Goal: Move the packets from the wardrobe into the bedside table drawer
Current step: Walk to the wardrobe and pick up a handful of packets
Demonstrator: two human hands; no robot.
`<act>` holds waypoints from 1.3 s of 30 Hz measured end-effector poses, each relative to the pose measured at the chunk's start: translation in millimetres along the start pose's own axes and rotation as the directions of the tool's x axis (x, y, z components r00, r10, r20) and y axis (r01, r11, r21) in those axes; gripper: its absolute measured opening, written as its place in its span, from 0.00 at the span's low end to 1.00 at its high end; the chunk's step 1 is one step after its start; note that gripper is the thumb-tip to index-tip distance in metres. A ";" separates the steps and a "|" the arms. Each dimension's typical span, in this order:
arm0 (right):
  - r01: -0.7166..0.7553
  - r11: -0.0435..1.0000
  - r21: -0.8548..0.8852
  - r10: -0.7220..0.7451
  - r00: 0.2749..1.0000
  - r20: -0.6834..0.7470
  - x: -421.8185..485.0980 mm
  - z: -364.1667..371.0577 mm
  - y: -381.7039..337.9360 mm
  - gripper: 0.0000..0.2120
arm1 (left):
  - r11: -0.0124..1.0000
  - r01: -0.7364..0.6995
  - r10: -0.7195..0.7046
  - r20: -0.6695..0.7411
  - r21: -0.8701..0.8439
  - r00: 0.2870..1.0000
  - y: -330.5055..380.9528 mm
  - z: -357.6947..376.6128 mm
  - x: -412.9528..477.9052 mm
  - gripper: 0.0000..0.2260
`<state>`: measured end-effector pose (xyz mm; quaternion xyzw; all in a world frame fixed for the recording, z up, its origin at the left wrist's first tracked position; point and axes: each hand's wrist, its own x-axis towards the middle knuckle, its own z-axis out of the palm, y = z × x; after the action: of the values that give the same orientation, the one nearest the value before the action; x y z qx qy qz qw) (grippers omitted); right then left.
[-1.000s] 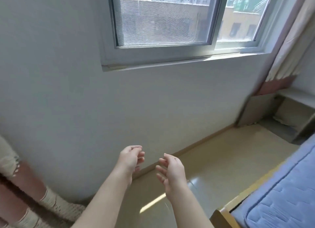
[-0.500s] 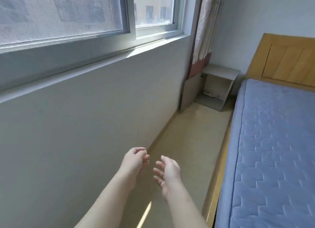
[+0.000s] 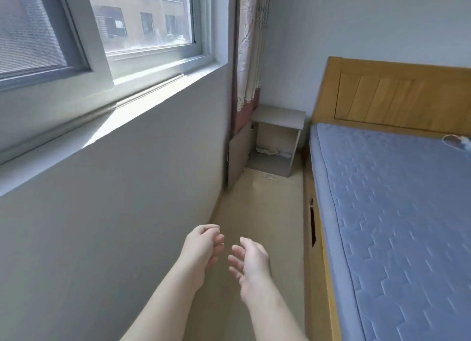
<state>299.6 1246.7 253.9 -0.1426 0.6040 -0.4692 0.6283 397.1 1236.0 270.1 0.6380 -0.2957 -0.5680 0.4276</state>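
Note:
The grey bedside table [image 3: 280, 115] stands in the far corner, between the curtain and the bed's headboard. Its door [image 3: 237, 159] is swung open to the left, and flat packets [image 3: 267, 151] lie on its bottom shelf. One small packet [image 3: 270, 177] lies on the floor in front of it. My left hand [image 3: 204, 246] and my right hand [image 3: 251, 264] are held out low in front of me, close together, fingers loosely curled and apart. Neither holds anything. No wardrobe is in view.
A narrow strip of beige floor [image 3: 262, 213] runs between the wall under the window [image 3: 114, 29] on the left and the wooden bed frame [image 3: 314, 251] with a blue mattress [image 3: 397, 213] on the right. A patterned curtain [image 3: 248, 47] hangs beside the table.
My view has swung right, from the wall under the window to the aisle, the bed and the bedside table. Both hands keep the same empty, loosely curled pose.

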 end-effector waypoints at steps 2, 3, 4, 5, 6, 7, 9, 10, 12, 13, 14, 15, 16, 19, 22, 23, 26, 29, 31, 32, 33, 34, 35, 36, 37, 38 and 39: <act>0.012 1.000 0.029 -0.010 0.998 -0.056 29.5 23.1 -21.4 0.02 | 1.000 -0.010 0.009 0.027 0.022 1.000 26.5 -0.4 41.6 0.07; 0.015 0.999 0.043 -0.012 0.997 -0.078 42.6 34.1 -31.5 0.02 | 0.999 -0.016 0.015 0.043 0.029 0.999 39.4 -0.3 61.1 0.06; 0.022 0.998 0.065 -0.016 0.996 -0.090 56.2 44.2 -40.8 0.02 | 0.999 -0.028 0.025 0.059 0.039 0.998 52.7 1.4 80.8 0.06; 0.029 0.996 0.083 -0.021 0.995 -0.095 65.0 51.0 -48.5 0.03 | 0.998 -0.033 0.029 0.071 0.050 0.997 62.7 4.3 95.1 0.06; 0.039 0.993 0.108 -0.027 0.993 -0.111 79.1 57.2 -57.5 0.03 | 0.997 -0.036 0.030 0.093 0.069 0.995 73.4 12.1 115.0 0.06; 0.050 0.991 0.125 -0.033 0.991 -0.132 89.5 60.1 -65.0 0.03 | 0.996 -0.037 0.027 0.115 0.084 0.993 80.9 20.9 129.7 0.07; 0.045 0.987 0.157 -0.013 0.981 -0.196 114.2 62.1 -77.0 0.04 | 0.989 -0.033 0.006 0.186 0.144 0.982 91.5 42.0 159.3 0.07; 0.044 0.983 0.178 -0.002 0.974 -0.228 127.0 60.9 -83.0 0.04 | 0.983 -0.032 -0.010 0.226 0.179 0.974 94.7 54.0 172.5 0.07; 0.049 0.972 0.230 0.016 0.962 -0.274 154.2 57.1 -99.7 0.04 | 0.972 -0.018 -0.049 0.277 0.236 0.959 100.9 79.2 201.4 0.07; 0.052 0.964 0.259 0.025 0.958 -0.286 169.8 55.8 -110.6 0.04 | 0.965 -0.017 -0.063 0.296 0.262 0.953 105.6 93.2 216.9 0.06; 0.056 0.958 0.281 0.029 0.956 -0.291 187.1 54.5 -122.8 0.04 | 0.959 -0.023 -0.070 0.313 0.284 0.947 112.5 108.3 232.3 0.06; 0.065 0.954 0.294 0.025 0.956 -0.293 205.1 53.5 -136.4 0.04 | 0.953 -0.036 -0.068 0.329 0.300 0.942 120.7 124.0 248.3 0.06; 0.078 0.950 0.302 0.014 0.957 -0.290 222.9 52.4 -151.8 0.04 | 0.949 -0.053 -0.060 0.342 0.311 0.938 130.5 140.1 264.4 0.06; 0.102 0.944 0.314 -0.005 0.955 -0.296 275.9 45.6 -206.8 0.05 | 0.945 -0.083 -0.040 0.364 0.315 0.930 162.5 192.5 315.2 0.05; 0.125 0.949 0.289 -0.029 0.948 -0.316 325.2 40.1 -260.4 0.05 | 0.949 -0.079 -0.043 0.375 0.306 0.926 197.5 237.8 360.2 0.05; 0.138 0.949 0.284 -0.044 0.948 -0.314 341.9 40.2 -278.5 0.05 | 0.955 -0.075 -0.039 0.370 0.288 0.928 208.0 250.9 376.3 0.05; 0.129 0.957 0.261 -0.044 0.950 -0.308 391.9 47.1 -320.6 0.05 | 0.964 -0.037 -0.059 0.345 0.263 0.937 232.0 276.6 422.5 0.05; 0.104 0.960 0.260 -0.028 0.960 -0.278 444.0 59.7 -351.4 0.05 | 0.968 0.008 -0.087 0.301 0.252 0.950 247.0 293.3 476.7 0.06; 0.084 0.965 0.249 -0.013 0.962 -0.274 485.2 70.3 -371.5 0.05 | 0.971 0.027 -0.096 0.282 0.238 0.955 261.4 307.0 518.6 0.06; 0.077 0.968 0.238 -0.008 0.961 -0.276 507.7 76.7 -381.6 0.04 | 0.972 0.033 -0.097 0.275 0.231 0.956 270.0 314.5 541.0 0.06; 0.072 0.971 0.229 -0.006 0.961 -0.278 530.8 83.9 -392.9 0.04 | 0.974 0.035 -0.096 0.271 0.223 0.958 279.1 322.4 564.3 0.06; 0.068 0.974 0.218 -0.005 0.961 -0.276 554.4 92.6 -405.2 0.03 | 0.976 0.037 -0.096 0.270 0.216 0.958 289.1 330.0 588.0 0.06; 0.062 0.976 0.207 -0.003 0.962 -0.272 576.6 102.2 -418.2 0.02 | 0.977 0.040 -0.097 0.270 0.209 0.958 299.0 336.9 611.8 0.06; 0.054 0.978 0.200 0.001 0.964 -0.266 598.5 111.9 -432.1 0.02 | 0.978 0.044 -0.099 0.268 0.204 0.958 309.7 343.4 635.3 0.06; 0.045 0.980 0.195 0.007 0.966 -0.260 619.6 121.6 -446.9 0.03 | 0.977 0.047 -0.102 0.264 0.206 0.959 321.0 350.2 658.7 0.06; 0.035 0.981 0.189 0.014 0.968 -0.252 639.1 130.5 -461.3 0.03 | 0.975 0.051 -0.106 0.257 0.215 0.961 332.1 356.2 680.5 0.06; 0.028 0.982 0.187 0.018 0.970 -0.240 657.4 138.2 -475.5 0.04 | 0.973 0.051 -0.107 0.248 0.224 0.963 342.4 362.6 701.7 0.06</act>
<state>112.9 445.6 229.5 -0.0258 0.6282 -0.5397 0.5598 205.9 397.0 244.8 0.6124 -0.3830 -0.6277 0.2904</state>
